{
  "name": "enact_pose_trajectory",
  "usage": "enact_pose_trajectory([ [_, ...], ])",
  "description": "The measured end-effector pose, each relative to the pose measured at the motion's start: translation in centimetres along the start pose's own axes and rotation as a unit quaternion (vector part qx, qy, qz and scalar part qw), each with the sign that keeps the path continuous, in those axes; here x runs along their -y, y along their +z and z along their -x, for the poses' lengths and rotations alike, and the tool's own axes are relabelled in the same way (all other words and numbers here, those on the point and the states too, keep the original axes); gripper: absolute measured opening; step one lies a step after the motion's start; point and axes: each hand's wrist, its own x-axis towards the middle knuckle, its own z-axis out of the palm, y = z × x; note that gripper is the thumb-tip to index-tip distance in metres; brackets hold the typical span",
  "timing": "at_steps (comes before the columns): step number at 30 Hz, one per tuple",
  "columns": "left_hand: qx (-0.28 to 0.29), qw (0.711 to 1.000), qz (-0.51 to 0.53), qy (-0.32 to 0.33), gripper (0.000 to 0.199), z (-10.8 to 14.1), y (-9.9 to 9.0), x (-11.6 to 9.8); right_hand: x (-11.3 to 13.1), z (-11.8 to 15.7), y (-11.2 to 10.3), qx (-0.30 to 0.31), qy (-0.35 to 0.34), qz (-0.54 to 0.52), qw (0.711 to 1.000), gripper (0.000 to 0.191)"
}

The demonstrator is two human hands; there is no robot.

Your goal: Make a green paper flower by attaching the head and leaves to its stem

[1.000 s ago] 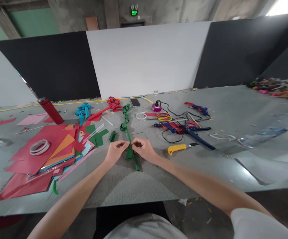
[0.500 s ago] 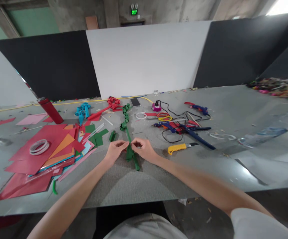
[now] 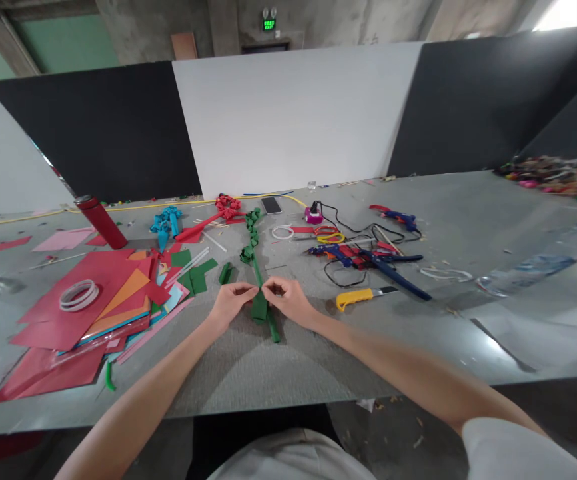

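A long green paper piece (image 3: 273,328) with a rolled stem lies upright in front of me, curled green loops (image 3: 252,230) at its far end. My left hand (image 3: 233,301) pinches it from the left, thumb and forefinger together. From the right, my right hand (image 3: 287,298) pinches the same piece, its fingertips almost touching those of my left hand. Below the fingertips hangs a folded green flap (image 3: 259,310). A short green roll (image 3: 225,273) rests just beyond my left hand.
Stacked coloured paper (image 3: 68,313) with a white tape ring (image 3: 78,295) lies left, near a red bottle (image 3: 101,222). Right are a yellow cutter (image 3: 354,298), blue pliers (image 3: 401,276) and a glue gun (image 3: 331,252) with a black cord. A phone (image 3: 271,205) lies farther back.
The green flap under my fingertips has turned slightly and now shows a broader, flatter face. Both hands have barely moved and still pinch the green paper.
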Motion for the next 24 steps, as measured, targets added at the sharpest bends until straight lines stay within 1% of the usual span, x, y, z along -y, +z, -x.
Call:
enact_pose_trajectory([
  [5, -0.008, 0.999, -0.03, 0.011, 0.026, -0.1, -0.2, 0.2, -0.3, 0.0, 0.1, 0.005, 0.003, -0.016, 1.0, 0.02],
  [9, -0.009, 0.999, -0.032, 0.022, 0.025, -0.3, -0.4, 0.6, -0.2, -0.1, 0.1, 0.007, 0.005, -0.02, 1.0, 0.022],
  [15, -0.01, 0.999, -0.031, 0.011, 0.028, -0.4, -0.6, 0.7, -0.3, -0.3, -0.2, 0.039, 0.01, -0.009, 0.999, 0.022],
  [18, -0.01, 0.999, -0.03, 0.007, 0.028, -0.4, -0.6, 0.8, -0.6, -0.4, -0.1, 0.042, 0.008, -0.012, 0.999, 0.022],
  [24, -0.01, 0.999, -0.046, 0.023, 0.027, -0.7, -0.7, 1.1, -0.8, -0.4, 0.0, 0.037, 0.023, -0.019, 0.999, 0.025],
])
